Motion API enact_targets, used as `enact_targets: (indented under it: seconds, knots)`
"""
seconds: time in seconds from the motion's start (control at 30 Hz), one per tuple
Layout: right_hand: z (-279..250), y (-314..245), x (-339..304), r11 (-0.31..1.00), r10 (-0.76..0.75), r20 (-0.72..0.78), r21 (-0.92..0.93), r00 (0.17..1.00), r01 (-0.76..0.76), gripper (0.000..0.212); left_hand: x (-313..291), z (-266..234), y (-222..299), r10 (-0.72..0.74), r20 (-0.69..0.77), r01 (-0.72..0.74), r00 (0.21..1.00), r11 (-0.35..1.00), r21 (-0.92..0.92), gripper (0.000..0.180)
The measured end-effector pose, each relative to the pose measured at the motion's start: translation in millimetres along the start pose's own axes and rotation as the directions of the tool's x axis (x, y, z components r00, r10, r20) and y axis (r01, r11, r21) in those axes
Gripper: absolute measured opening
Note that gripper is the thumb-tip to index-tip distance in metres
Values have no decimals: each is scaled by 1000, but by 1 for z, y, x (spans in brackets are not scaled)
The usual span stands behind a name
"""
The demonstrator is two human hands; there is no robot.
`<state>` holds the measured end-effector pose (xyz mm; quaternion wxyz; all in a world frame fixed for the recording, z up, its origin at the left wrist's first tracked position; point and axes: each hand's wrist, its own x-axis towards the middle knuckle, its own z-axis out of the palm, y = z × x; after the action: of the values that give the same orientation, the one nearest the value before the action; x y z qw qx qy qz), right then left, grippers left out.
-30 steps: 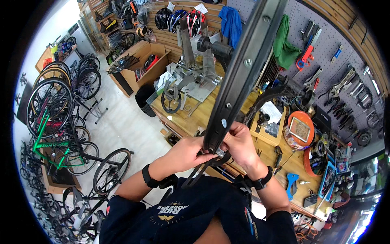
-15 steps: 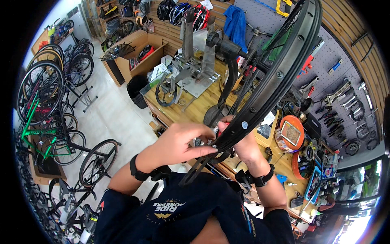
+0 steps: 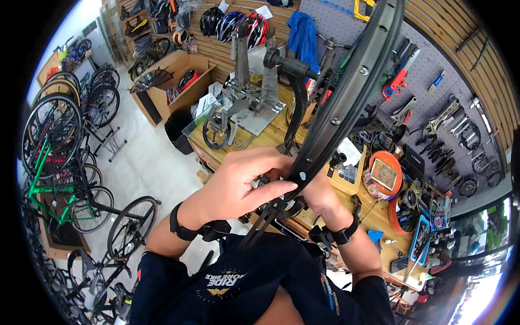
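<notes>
A black bicycle wheel rim (image 3: 346, 103) without a tyre stands upright in front of me, held in a dark metal truing stand (image 3: 299, 100). My left hand (image 3: 246, 181) is closed at the rim's lower part, its thumb on the rim's edge. Its other fingers curl in on the spoke side, where their tips are partly hidden. My right hand (image 3: 324, 199) is at the rim's other side, and the rim hides its fingers. Below both hands, the stand's slim metal arms (image 3: 264, 225) point toward my chest.
The wooden workbench (image 3: 254, 142) carries a metal fixture (image 3: 260, 103), an orange round container (image 3: 385, 173) and a blue tray (image 3: 420, 238). Tools hang on a grey pegboard (image 3: 422, 65). Bicycles (image 3: 59, 184) stand along the left, and an open cardboard box (image 3: 187, 81) is behind the bench.
The rim has turned a little, its round sticker now lower and nearer my left thumb. My right fingers have slipped out of sight behind the rim. The view has shifted slightly.
</notes>
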<state>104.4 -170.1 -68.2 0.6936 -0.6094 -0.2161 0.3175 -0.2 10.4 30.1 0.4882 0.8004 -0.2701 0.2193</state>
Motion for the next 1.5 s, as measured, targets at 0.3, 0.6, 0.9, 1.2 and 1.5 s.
enact_targets:
  seconds: [0.3, 0.6, 0.9, 1.2, 1.5]
  knots:
    - [-30, -6, -11, 986, 26, 205, 156, 978, -59, 28, -7, 9, -10, -61, -21, 60, 998, 997, -53, 18]
    - [3, -24, -18, 700, -571, -337, -676, 748, 230, 16, -25, 21, -12, -153, 2, 151, 988, 981, 118, 19]
    - [-28, -18, -29, 985, -150, -128, 69, 980, 160, 10, -40, 35, -24, -236, 24, 228, 972, 958, 176, 21]
    - [-26, -2, -19, 954, -103, 62, 289, 993, 81, 12, -47, 41, -31, -297, 6, 291, 955, 941, 175, 20]
    - [-23, 5, -14, 949, -183, 17, 264, 983, 172, 9, -48, 42, -33, -274, 12, 268, 962, 946, 183, 21]
